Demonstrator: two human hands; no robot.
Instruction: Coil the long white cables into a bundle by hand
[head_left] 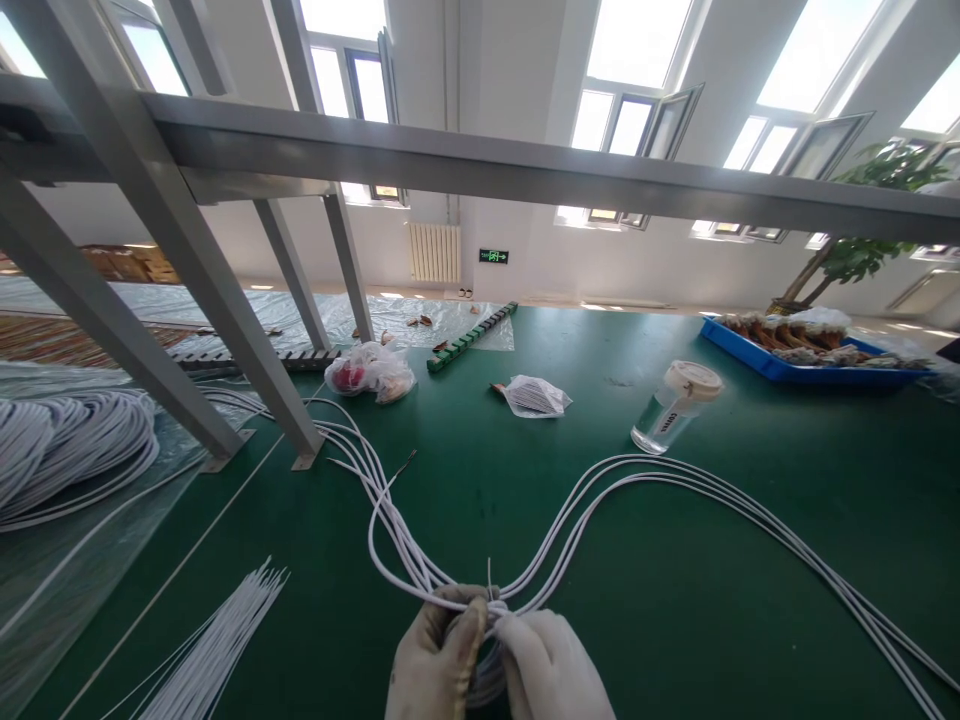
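White cable bundle (480, 590) gathered at the near edge of the table, pinched between the gloved left hand (435, 655) and right hand (551, 665), both clenched on it. The wrists are cut off by the frame, and the tie at the pinch is hard to make out. Cable loops spread outward over the green table (675, 580). Beyond the grip lie a plastic cup (675, 405) and a blue tray (780, 365) under bright windows.

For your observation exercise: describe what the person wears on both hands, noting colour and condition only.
Both hands wear pale, off-white gloves. The left hand has a glove that looks grubby, with yellowish-grey staining along the fingers. The glove on the right hand looks cleaner and whiter. No sleeves, markings or logos show in this view.
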